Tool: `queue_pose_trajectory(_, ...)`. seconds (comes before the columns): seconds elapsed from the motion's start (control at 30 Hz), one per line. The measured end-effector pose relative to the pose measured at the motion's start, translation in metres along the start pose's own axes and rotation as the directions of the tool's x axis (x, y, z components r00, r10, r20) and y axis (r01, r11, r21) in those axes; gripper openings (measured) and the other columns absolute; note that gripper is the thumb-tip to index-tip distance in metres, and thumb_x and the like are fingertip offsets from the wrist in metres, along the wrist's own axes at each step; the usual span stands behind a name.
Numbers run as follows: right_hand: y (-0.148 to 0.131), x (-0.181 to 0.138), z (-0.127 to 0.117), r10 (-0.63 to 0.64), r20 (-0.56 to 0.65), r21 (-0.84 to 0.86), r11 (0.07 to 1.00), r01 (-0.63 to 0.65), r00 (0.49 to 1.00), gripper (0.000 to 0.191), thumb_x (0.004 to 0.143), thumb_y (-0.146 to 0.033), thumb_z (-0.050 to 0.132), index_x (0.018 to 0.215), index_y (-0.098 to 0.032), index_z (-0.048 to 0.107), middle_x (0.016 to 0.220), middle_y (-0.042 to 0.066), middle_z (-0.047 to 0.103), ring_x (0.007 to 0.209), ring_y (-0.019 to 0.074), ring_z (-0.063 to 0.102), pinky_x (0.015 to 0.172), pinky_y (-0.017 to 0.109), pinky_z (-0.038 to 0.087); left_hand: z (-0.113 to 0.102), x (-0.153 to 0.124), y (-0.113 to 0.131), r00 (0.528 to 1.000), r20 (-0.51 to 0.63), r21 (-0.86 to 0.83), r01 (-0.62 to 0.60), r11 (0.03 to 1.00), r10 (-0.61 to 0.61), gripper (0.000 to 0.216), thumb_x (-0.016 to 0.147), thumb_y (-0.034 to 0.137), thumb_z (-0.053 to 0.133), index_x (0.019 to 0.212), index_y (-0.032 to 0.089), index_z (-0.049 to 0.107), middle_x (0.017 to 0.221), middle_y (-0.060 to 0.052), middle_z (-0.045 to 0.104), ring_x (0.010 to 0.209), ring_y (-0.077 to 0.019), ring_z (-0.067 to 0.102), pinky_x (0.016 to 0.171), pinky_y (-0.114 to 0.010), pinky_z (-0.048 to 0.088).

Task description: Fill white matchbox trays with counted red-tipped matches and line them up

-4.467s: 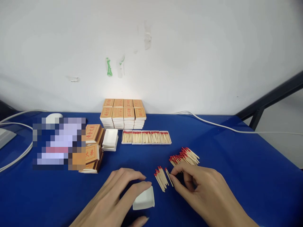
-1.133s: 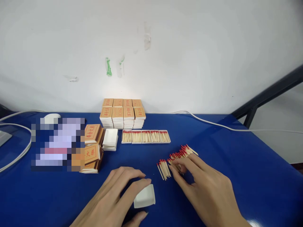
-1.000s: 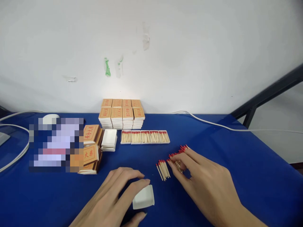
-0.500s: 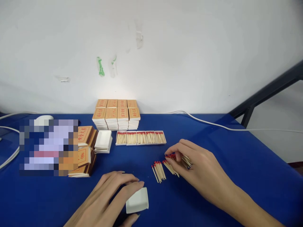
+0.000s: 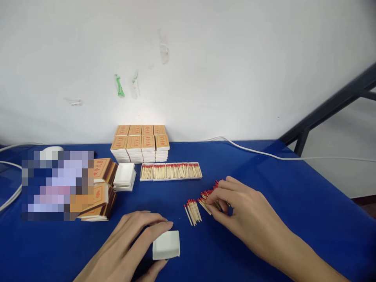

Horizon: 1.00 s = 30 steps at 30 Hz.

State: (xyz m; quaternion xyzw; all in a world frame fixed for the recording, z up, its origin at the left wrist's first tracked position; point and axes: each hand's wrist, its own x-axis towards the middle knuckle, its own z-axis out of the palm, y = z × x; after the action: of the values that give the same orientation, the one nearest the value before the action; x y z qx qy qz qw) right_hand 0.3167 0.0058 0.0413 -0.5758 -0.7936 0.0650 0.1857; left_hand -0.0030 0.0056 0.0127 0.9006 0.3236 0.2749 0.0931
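My left hand (image 5: 129, 241) holds a small white matchbox tray (image 5: 166, 246) just above or on the table, index finger at its far edge and thumb at its near edge. No matches lie in the tray. My right hand (image 5: 246, 207) reaches into a loose heap of red-headed matches (image 5: 205, 194), thumb and fingers pinched on some of them; the palm hides part of the heap. Between the hands lies a small separate group of matches (image 5: 193, 212), roughly side by side with heads pointing away from me.
Several match-filled trays (image 5: 171, 171) stand in a row ahead. Behind them are stacked orange matchboxes (image 5: 141, 143) against the wall. Left are stacked white trays (image 5: 124, 173), orange box sleeves (image 5: 101, 194) and a blurred-out object (image 5: 58, 184). A white cable (image 5: 255, 150) runs along the back.
My right hand has shifted toward me along the heap, uncovering more red heads at its far side. My left hand keeps hold of the tray. The view has turned slightly.
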Motion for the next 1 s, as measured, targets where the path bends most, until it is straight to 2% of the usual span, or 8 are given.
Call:
queue_pose_trajectory(0.2,0.0019,-0.0009,0.0011,-0.024,-0.011,-0.014,1.000,0.023,1.000,0.025,0.101,-0.012,0.074,0.082,-0.027,0.071,0.075,-0.002,0.067,0.076,0.0172,0.064,0.061,0.028,0.047,0.0030,-0.0058,-0.0037,0.999,0.029,-0.045,0.027,0.999,-0.026,0.042,0.107,0.030,0.074,0.149,0.032,0.067,0.134,-0.002,0.081,0.120,-0.0194,0.082,0.108,-0.022,0.065)
queue_pose_trajectory(0.4,0.0017,-0.0026,0.0047,-0.038,-0.019,-0.015,0.999,0.038,0.999,0.024,0.099,-0.009,0.073,0.084,-0.027,0.071,0.075,-0.003,0.066,0.075,0.0163,0.064,0.062,0.027,0.048,0.0026,-0.0066,-0.0038,0.999,0.033,-0.034,0.042,0.999,-0.040,0.043,0.107,0.026,0.072,0.150,0.032,0.067,0.135,-0.003,0.081,0.120,-0.0212,0.082,0.107,-0.026,0.067)
queue_pose_trajectory(0.53,-0.0005,-0.0031,0.0082,-0.019,-0.030,0.002,1.000,0.020,0.999,0.025,0.097,-0.008,0.076,0.083,-0.027,0.071,0.076,-0.004,0.066,0.077,0.0170,0.064,0.063,0.028,0.048,0.0029,-0.0069,-0.0032,0.999,0.036,-0.028,0.035,0.999,-0.034,0.041,0.107,0.026,0.072,0.148,0.031,0.068,0.136,-0.003,0.080,0.122,-0.0200,0.081,0.109,-0.025,0.065)
queue_pose_trajectory(0.67,-0.0054,-0.0022,0.0091,-0.002,-0.019,0.036,0.999,0.003,1.000,0.026,0.095,-0.006,0.077,0.081,-0.027,0.071,0.073,-0.005,0.062,0.072,0.0152,0.062,0.064,0.028,0.048,0.0016,-0.0067,-0.0017,1.000,0.003,-0.038,0.005,0.999,-0.005,0.035,0.109,0.027,0.069,0.144,0.030,0.069,0.132,-0.002,0.080,0.119,-0.0187,0.081,0.108,-0.023,0.065)
queue_pose_trajectory(0.87,-0.0068,-0.0047,0.0073,0.008,-0.023,0.059,0.998,-0.006,1.000,0.024,0.099,-0.011,0.073,0.083,-0.027,0.069,0.075,-0.003,0.065,0.074,0.0166,0.064,0.065,0.028,0.051,0.0006,-0.0080,-0.0002,0.999,0.035,-0.025,0.029,0.999,-0.028,0.039,0.109,0.024,0.069,0.147,0.030,0.068,0.135,-0.003,0.080,0.121,-0.0199,0.081,0.108,-0.026,0.066)
queue_pose_trajectory(1.0,-0.0046,-0.0070,0.0072,0.061,-0.070,0.023,0.998,-0.060,0.996,0.018,0.099,-0.011,0.068,0.097,-0.029,0.071,0.076,-0.004,0.065,0.072,0.0174,0.066,0.060,0.028,0.049,0.0002,-0.0086,-0.0009,0.998,0.047,-0.016,0.043,0.999,-0.043,0.040,0.109,0.023,0.067,0.148,0.030,0.067,0.139,-0.004,0.079,0.124,-0.0208,0.080,0.110,-0.028,0.065)
